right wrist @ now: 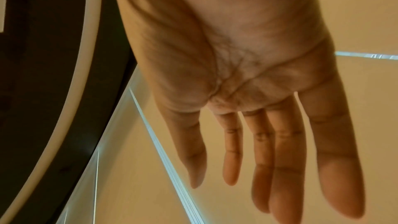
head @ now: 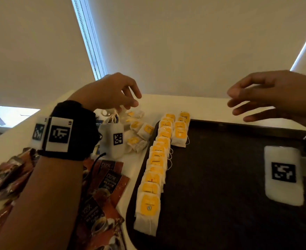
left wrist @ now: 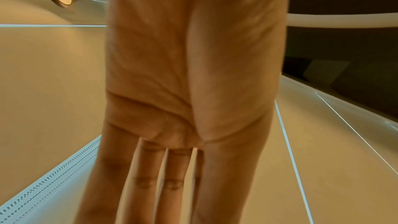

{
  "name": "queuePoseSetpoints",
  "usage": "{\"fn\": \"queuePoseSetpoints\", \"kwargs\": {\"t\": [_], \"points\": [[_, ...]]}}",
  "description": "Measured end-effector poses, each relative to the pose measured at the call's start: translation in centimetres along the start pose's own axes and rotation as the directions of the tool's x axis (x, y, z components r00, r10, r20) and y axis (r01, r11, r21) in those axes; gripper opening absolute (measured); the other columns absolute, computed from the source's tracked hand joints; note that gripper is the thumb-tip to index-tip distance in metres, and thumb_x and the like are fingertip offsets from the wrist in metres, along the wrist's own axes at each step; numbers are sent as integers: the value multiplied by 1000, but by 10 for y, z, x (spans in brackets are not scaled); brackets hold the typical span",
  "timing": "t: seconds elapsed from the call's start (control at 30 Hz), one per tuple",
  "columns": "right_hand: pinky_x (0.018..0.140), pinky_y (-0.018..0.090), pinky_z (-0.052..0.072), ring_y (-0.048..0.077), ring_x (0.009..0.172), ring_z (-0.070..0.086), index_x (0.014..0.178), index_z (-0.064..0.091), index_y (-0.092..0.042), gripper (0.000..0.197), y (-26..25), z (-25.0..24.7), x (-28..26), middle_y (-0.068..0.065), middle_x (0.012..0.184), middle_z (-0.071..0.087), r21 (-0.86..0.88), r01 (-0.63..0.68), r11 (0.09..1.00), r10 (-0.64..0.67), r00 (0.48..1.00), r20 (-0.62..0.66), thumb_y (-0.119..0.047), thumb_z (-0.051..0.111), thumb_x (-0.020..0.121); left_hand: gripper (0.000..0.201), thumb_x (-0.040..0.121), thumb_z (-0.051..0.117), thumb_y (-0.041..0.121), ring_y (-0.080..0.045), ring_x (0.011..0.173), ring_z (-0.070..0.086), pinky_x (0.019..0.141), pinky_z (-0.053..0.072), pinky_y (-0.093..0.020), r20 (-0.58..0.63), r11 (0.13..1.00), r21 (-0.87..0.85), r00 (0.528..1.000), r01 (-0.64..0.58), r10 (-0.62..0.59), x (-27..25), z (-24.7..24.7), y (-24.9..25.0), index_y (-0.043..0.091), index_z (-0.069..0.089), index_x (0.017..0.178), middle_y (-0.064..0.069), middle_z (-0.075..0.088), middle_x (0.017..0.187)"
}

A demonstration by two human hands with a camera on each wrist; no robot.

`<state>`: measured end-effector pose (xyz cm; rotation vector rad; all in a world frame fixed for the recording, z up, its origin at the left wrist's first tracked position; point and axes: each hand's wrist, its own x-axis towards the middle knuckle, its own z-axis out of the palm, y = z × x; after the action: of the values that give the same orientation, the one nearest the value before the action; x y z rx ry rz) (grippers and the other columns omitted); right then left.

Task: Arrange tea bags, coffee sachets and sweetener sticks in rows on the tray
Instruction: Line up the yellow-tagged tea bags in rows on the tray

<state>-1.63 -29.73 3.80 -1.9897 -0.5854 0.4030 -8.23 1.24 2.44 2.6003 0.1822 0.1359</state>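
Reaching above a white counter (head: 202, 107), both hands are empty, with fingers loosely extended and holding nothing. The left hand (head: 112, 91) hovers over a loose pile of tea bags (head: 139, 130) just left of a dark tray (head: 220, 186). The right hand (head: 275, 94) hangs over the tray's far edge.

The task looks partly done. One long row of tea bags (head: 155, 170) runs along the tray's left edge, overlapping like shingles, and a short second row (head: 181, 130) has begun beside it at the far end. Most of the tray is bare. Brown coffee sachets (head: 110, 179) lie scattered on the counter nearer the person, none on the tray. No sweetener sticks are clearly visible.

Each tea bag is a white paper pouch with a yellow square tag and a thin string.
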Motion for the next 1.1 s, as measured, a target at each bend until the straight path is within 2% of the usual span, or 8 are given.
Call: {"fn": "queuePoseSetpoints", "kwargs": {"t": [0.13,0.23,0.37,0.43,0.57,0.7,0.87,1.1], "points": [[57,31,56,16,77,72,78,73,-34,76,5,-43,-16,0,87,74,80,76,994,-73,996,-43,-71,81,11,30,84,69,19,-19,78,69,57,56,-23,137,990,91,983,111,-123,8,14,0,13,60,112,-9,69,91],[48,31,55,13,68,72,71,70,-37,75,10,-80,-10,-5,77,74,193,53,980,-36,995,-90,-69,80,3,62,78,74,25,-18,97,63,61,53,-21,400,939,326,884,108,-241,14,30,13,30,44,132,-2,56,124],[67,55,55,22,89,71,100,67,-24,75,16,-101,-10,7,98,73,307,33,951,-30,999,-16,-70,73,42,95,75,78,16,-4,111,38,77,40,-11,551,857,514,778,-32,-301,19,46,27,33,17,145,4,35,139],[49,38,56,12,68,72,76,70,-35,53,17,-97,-10,-4,80,74,242,67,968,-55,997,-55,-67,74,34,104,69,83,21,-10,116,40,92,41,-22,516,836,549,788,-2,-337,21,51,19,33,13,144,1,36,141],[42,28,52,7,60,70,64,68,-40,17,13,-94,-8,-9,74,73,202,86,976,-39,974,-225,-57,69,68,116,58,87,41,-16,112,42,98,42,-31,450,772,636,815,-5,-365,21,57,3,35,8,143,3,41,126],[45,25,53,7,63,70,75,66,-39,65,13,-93,-7,-11,72,72,179,154,972,-116,971,-210,-68,74,18,94,66,84,37,-12,105,39,89,41,-27,470,805,588,843,-79,-261,21,58,-1,40,25,139,9,34,112],[47,25,54,9,66,71,72,70,-37,18,9,-85,-13,-6,78,73,229,102,968,-60,981,-182,-52,63,78,55,79,75,21,-22,105,54,86,53,-38,485,894,448,845,-22,-222,28,57,-11,37,46,122,6,45,114],[51,24,54,12,69,72,64,72,-34,15,-2,-69,-30,-4,75,73,234,162,959,-121,976,-179,-47,66,57,25,81,70,4,-17,78,66,58,52,-17,398,973,232,911,12,-106,28,40,-20,21,59,96,-4,62,92]]}}
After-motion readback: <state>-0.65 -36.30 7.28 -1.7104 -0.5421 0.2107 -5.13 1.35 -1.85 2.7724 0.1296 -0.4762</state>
